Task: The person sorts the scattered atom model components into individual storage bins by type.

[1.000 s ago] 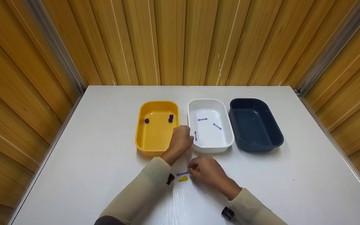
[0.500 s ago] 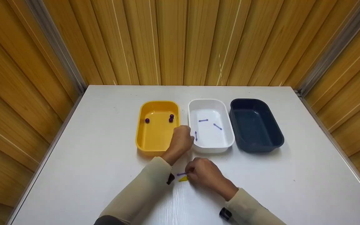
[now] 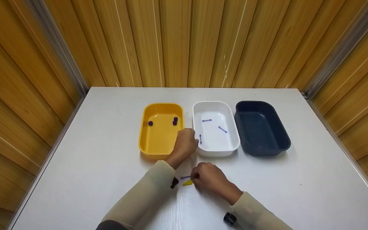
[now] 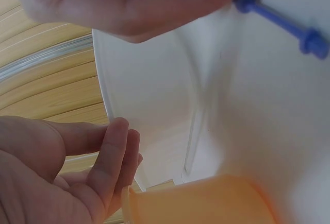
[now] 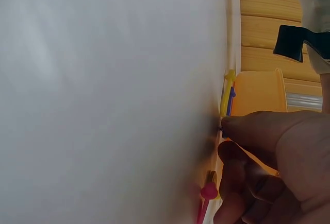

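Observation:
My right hand (image 3: 210, 177) is low over the table in the head view, its thumb and finger pinching one end of a purple rod (image 3: 185, 177) with knobbed ends. The rod's knob (image 4: 313, 44) on the free end shows in the left wrist view. Just below it lies a small yellow piece (image 3: 187, 182), right at the fingertips. A red knobbed piece (image 5: 209, 192) appears beneath the hand in the right wrist view. My left hand (image 3: 185, 142) rests at the near right side of the yellow tray (image 3: 141, 137), its fingers loosely curled with nothing seen in them.
Several purple balls, one of them a single ball (image 3: 150, 123), lie in the yellow tray. Beside it, a white tray (image 3: 216, 153) holds purple rods, including a slanted rod (image 3: 222, 129). A dark blue tray (image 3: 265, 151) stands to the right. Wood-patterned walls (image 3: 184, 44) surround the table.
My right hand has shifted slightly left and onto the purple rod's end. A yellow piece seen earlier at its fingers is out of sight. One rod in the white tray has moved slightly.

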Demonstrator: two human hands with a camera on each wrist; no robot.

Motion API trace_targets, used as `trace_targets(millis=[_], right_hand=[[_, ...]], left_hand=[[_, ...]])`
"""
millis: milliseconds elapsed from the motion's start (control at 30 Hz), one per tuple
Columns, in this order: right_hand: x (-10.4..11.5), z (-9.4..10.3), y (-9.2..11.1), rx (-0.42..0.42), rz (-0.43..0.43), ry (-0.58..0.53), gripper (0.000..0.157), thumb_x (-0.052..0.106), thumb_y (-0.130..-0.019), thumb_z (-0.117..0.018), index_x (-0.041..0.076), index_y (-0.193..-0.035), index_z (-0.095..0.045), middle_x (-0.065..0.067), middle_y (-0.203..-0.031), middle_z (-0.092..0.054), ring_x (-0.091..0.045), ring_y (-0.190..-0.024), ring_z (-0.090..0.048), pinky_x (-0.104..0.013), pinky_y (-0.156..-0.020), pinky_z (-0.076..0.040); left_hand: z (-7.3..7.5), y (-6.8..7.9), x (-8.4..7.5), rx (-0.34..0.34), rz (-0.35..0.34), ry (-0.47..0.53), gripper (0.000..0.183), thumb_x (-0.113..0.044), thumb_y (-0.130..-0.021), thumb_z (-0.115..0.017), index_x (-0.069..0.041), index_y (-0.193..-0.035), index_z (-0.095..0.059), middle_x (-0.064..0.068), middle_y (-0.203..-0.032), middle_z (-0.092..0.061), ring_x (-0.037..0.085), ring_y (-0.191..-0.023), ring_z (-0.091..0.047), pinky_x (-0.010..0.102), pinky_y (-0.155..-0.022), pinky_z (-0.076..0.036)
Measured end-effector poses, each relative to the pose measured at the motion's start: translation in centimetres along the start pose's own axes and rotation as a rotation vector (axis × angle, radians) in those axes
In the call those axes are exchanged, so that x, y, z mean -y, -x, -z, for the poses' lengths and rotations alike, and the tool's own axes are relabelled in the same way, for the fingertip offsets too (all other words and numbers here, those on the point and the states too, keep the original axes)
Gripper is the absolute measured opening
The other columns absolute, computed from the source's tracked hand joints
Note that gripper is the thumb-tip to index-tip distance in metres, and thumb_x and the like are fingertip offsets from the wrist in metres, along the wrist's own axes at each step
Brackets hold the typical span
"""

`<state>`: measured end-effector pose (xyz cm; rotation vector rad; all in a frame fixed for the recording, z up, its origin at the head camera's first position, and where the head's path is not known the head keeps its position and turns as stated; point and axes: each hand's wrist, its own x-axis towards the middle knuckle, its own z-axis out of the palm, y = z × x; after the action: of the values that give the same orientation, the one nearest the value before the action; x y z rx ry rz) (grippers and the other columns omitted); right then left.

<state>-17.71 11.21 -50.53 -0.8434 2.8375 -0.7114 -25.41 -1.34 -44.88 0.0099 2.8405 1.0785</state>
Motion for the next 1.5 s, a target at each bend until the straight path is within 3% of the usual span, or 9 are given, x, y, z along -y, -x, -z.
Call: trace_targets(millis=[267, 500, 700, 933, 1267, 1500], right_hand=[[0.25, 0.08, -0.18, 0.016, -0.024, -0.003, 0.006, 0.007, -0.082, -0.075, 0.013, -0.080, -0.078, 0.004, -0.078, -0.068, -0.007, -0.073, -0.057, -0.025, -0.065, -0.047], [0.14, -0.04, -0.07, -0.005, 0.022, 0.022, 0.011, 0.005, -0.080, -0.073, 0.013, -0.084, -0.079, 0.003, -0.079, -0.070, -0.010, -0.077, -0.062, -0.026, -0.066, -0.050], [0.08, -0.14, -0.31, -0.016, 0.011, 0.021, 0.009, 0.005, -0.081, -0.072, 0.012, -0.083, -0.078, 0.004, -0.079, -0.069, -0.010, -0.075, -0.060, -0.026, -0.066, -0.049], [0.16, -0.22, -0.61, -0.069, 0.032, 0.052, 0.014, 0.004, -0.080, -0.068, 0.010, -0.086, -0.079, -0.001, -0.082, -0.071, -0.012, -0.076, -0.062, -0.028, -0.067, -0.051], [0.04, -0.22, -0.67, -0.030, 0.001, 0.051, 0.010, 0.004, -0.081, -0.070, 0.012, -0.079, -0.077, 0.003, -0.077, -0.067, -0.010, -0.073, -0.058, -0.027, -0.065, -0.050], [-0.12, -0.31, -0.53, -0.049, -0.021, 0.062, 0.014, 0.004, -0.082, -0.067, 0.015, -0.076, -0.074, 0.005, -0.076, -0.066, -0.011, -0.073, -0.059, -0.026, -0.064, -0.048]], left_hand=[[0.08, -0.03, -0.01, 0.038, 0.043, -0.006, 0.022, -0.010, -0.097, -0.064, -0.003, -0.117, -0.070, 0.004, -0.072, -0.055, 0.018, -0.066, -0.059, 0.023, -0.051, -0.039], [0.02, -0.07, 0.19, -0.011, -0.021, -0.020, 0.007, -0.006, -0.095, -0.066, -0.002, -0.096, -0.072, 0.002, -0.066, -0.047, 0.018, -0.060, -0.050, 0.024, -0.048, -0.032], [0.02, -0.11, 0.24, -0.005, -0.019, -0.016, 0.006, -0.007, -0.095, -0.066, -0.004, -0.093, -0.070, 0.002, -0.067, -0.049, 0.017, -0.060, -0.050, 0.024, -0.047, -0.032], [-0.05, 0.05, 0.19, 0.016, 0.006, 0.037, 0.016, -0.006, -0.096, -0.063, 0.000, -0.109, -0.071, 0.005, -0.076, -0.058, 0.018, -0.066, -0.057, 0.023, -0.049, -0.036], [0.03, 0.14, 0.15, 0.026, 0.029, 0.028, 0.024, -0.010, -0.098, -0.064, -0.002, -0.120, -0.069, 0.005, -0.081, -0.063, 0.019, -0.073, -0.062, 0.022, -0.054, -0.043], [0.03, 0.06, 0.29, -0.013, -0.037, -0.018, 0.009, -0.007, -0.095, -0.065, -0.001, -0.099, -0.071, 0.003, -0.067, -0.048, 0.019, -0.062, -0.052, 0.024, -0.049, -0.034]])
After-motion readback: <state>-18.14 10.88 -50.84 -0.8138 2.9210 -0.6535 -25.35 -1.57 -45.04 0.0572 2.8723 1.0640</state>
